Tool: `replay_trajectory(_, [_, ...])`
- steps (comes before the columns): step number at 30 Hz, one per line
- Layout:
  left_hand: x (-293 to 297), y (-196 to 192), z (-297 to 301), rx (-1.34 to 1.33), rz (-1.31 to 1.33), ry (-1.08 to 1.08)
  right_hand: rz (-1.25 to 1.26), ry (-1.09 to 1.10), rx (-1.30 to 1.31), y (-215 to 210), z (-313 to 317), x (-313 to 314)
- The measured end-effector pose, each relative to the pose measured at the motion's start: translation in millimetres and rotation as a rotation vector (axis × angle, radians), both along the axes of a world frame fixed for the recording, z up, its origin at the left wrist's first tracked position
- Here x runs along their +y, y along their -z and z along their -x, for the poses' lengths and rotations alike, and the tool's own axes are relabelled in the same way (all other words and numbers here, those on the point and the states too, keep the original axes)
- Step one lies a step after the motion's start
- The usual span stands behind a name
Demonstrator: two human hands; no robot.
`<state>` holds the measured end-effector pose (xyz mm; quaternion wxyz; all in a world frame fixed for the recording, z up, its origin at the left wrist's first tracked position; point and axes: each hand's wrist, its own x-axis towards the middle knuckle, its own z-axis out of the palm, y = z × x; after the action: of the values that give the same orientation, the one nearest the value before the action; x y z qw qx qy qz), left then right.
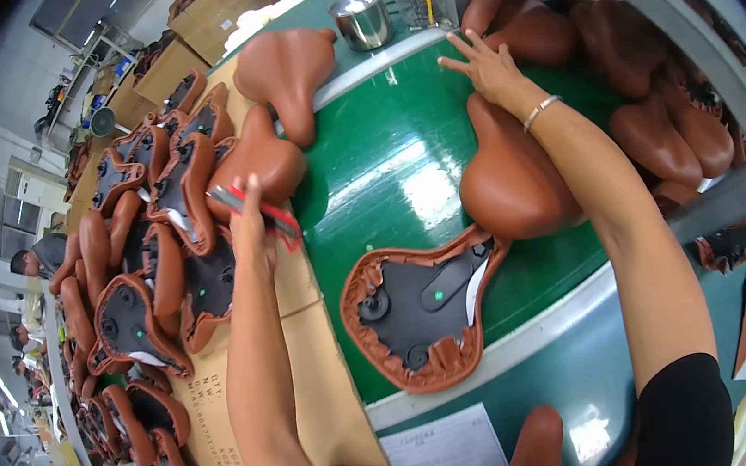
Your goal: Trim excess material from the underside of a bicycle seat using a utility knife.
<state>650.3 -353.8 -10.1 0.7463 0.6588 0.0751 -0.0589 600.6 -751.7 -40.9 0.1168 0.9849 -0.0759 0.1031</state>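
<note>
My left hand [250, 220] is closed around red-handled pliers [282, 223], above the edge of the cardboard by the green surface. Just beyond it lies a brown bicycle saddle [266, 158], smooth side up. My right hand [494, 69] reaches to the far side with its fingers spread and nothing in them. It is over the narrow tip of another smooth brown saddle [510, 174] and close to the pile of saddles [535, 31]. Between my arms an upturned saddle [419, 306] shows its black base, a green dot and a gathered brown cover edge.
Several upturned saddles [187, 195] crowd the cardboard [310, 362] at left. A metal frame [692, 26] runs along the right, with more saddles behind it. At the back stand a steel pot [363, 20] and a wire basket [412, 0]. A paper sheet [446, 452] lies near me.
</note>
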Motion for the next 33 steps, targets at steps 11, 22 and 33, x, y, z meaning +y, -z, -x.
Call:
replay_trajectory(11, [6.0,9.2,36.8,-0.035,0.073,0.043,0.011,-0.189,-0.076,7.4,87.2,-22.7])
replay_trajectory(22, [156.2,-73.1,287.7,0.377,0.163,0.159,-0.444,-1.108,-0.138,-140.6,327.2,180.9])
replay_trajectory(33, [264.4,-60.0,400.5,0.520,-0.144,0.088,0.011,0.402,-0.098,-10.6,233.9,-29.5])
